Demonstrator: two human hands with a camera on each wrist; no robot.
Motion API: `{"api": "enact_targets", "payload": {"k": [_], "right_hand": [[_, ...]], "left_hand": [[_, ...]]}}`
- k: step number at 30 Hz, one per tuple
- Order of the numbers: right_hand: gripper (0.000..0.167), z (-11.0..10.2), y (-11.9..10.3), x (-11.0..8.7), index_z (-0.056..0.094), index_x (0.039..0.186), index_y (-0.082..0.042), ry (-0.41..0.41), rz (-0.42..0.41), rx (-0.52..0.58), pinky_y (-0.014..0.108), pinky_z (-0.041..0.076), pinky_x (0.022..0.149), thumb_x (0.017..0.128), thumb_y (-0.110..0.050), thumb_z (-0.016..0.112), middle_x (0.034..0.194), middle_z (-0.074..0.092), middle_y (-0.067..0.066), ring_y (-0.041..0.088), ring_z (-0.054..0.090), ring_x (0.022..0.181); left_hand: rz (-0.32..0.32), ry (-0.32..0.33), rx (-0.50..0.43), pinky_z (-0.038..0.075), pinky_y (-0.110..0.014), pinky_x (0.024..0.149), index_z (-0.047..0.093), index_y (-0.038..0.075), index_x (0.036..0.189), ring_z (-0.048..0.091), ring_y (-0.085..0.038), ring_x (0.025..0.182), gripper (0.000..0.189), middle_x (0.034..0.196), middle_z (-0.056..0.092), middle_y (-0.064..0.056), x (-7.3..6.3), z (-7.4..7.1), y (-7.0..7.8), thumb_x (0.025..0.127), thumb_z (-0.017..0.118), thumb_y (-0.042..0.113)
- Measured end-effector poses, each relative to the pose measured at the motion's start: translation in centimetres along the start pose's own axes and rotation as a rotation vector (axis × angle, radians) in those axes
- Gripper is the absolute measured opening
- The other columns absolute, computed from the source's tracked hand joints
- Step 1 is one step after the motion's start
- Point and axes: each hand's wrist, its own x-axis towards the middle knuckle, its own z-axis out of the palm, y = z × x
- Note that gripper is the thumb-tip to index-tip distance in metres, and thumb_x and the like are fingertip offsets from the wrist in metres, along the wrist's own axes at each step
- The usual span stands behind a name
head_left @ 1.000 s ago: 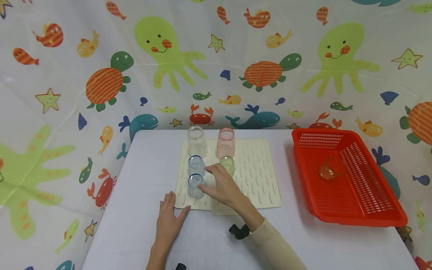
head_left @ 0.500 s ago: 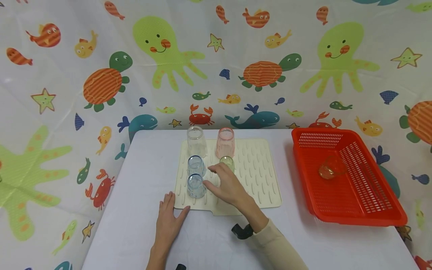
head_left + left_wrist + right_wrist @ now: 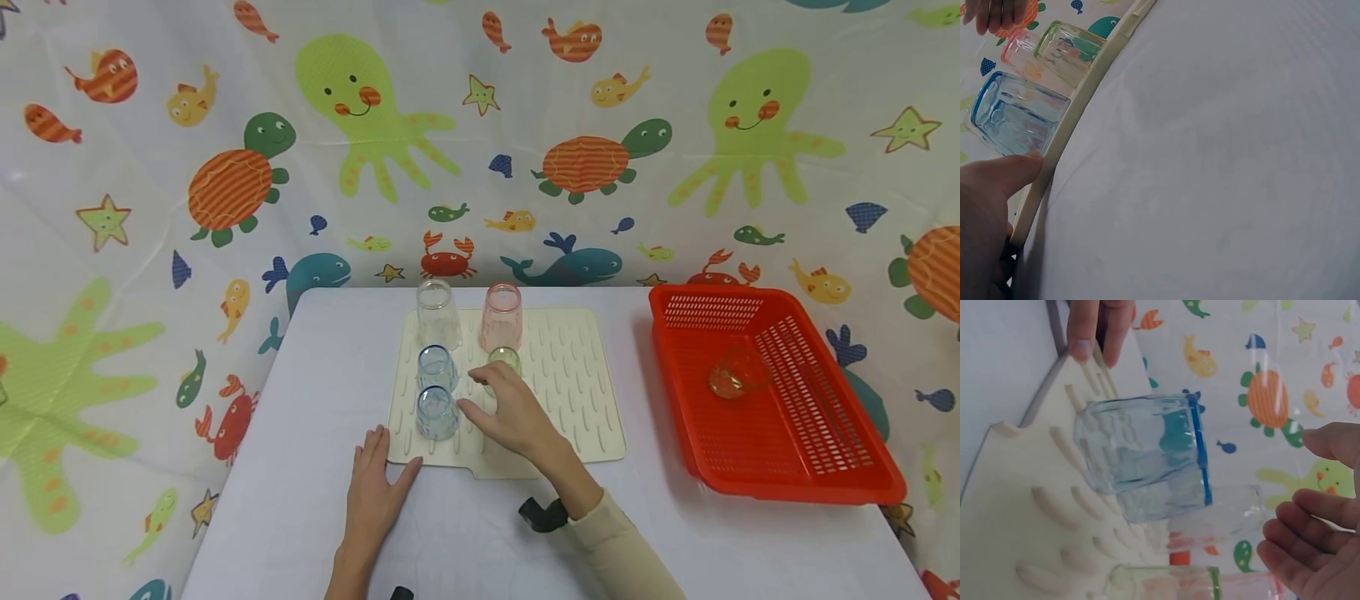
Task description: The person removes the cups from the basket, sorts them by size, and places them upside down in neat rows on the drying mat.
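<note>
On the cream drying mat (image 3: 566,383) stand two blue-rimmed glasses, the front one (image 3: 437,414) before the rear one (image 3: 436,369). Behind them are a tall clear glass (image 3: 438,317) and a tall pink-rimmed glass (image 3: 502,319). A short green-rimmed glass (image 3: 505,357) is partly hidden by my right hand (image 3: 513,412). That hand hovers just right of the blue-rimmed glasses, thumb and fingers spread apart, holding nothing; the right wrist view shows the gap. My left hand (image 3: 373,483) rests at the mat's front left corner, its thumb (image 3: 1013,172) at the edge near a blue-rimmed glass (image 3: 1019,115).
A red plastic basket (image 3: 693,433) stands on the right of the white-covered table (image 3: 322,358), with one orange-tinted glass (image 3: 738,373) lying inside. A curtain printed with sea animals (image 3: 480,167) hangs behind the table.
My right hand has drawn back slightly to the right, away from the front blue-rimmed glass. The left hand and the glasses have stayed in place.
</note>
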Motion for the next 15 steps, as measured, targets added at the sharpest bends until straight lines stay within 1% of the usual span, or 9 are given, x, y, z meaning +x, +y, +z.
{"api": "enact_targets", "payload": {"k": [3, 8, 15], "right_hand": [[0.044, -0.8, 0.0, -0.1, 0.064, 0.125, -0.007, 0.018, 0.009, -0.003, 0.033, 0.060, 0.095, 0.089, -0.030, 0.076, 0.120, 0.065, 0.004, 0.017, 0.064, 0.107], [0.047, -2.4, 0.2, -0.2, 0.063, 0.125, -0.008, 0.071, 0.009, -0.008, 0.035, 0.059, 0.099, 0.087, -0.030, 0.078, 0.120, 0.065, 0.004, 0.018, 0.064, 0.111], [0.047, -5.1, 0.5, -0.6, 0.063, 0.125, -0.010, 0.145, 0.008, -0.017, 0.040, 0.059, 0.099, 0.085, -0.028, 0.079, 0.119, 0.065, 0.005, 0.019, 0.064, 0.112]], "left_hand": [[0.000, -0.001, 0.001, 0.015, -0.051, 0.130, 0.038, -0.004, 0.151, 0.023, -0.037, 0.154, 0.086, 0.161, 0.035, -0.020, 0.0, 0.0, 0.0, 0.090, 0.072, 0.046], [0.004, -0.003, -0.003, 0.015, -0.051, 0.130, 0.038, -0.004, 0.151, 0.022, -0.037, 0.154, 0.086, 0.161, 0.035, -0.020, 0.0, 0.1, -0.1, 0.090, 0.072, 0.046], [0.002, -0.002, -0.006, 0.015, -0.051, 0.130, 0.038, -0.004, 0.151, 0.022, -0.037, 0.154, 0.086, 0.161, 0.034, -0.019, 0.0, 0.2, -0.2, 0.090, 0.072, 0.046]]}}
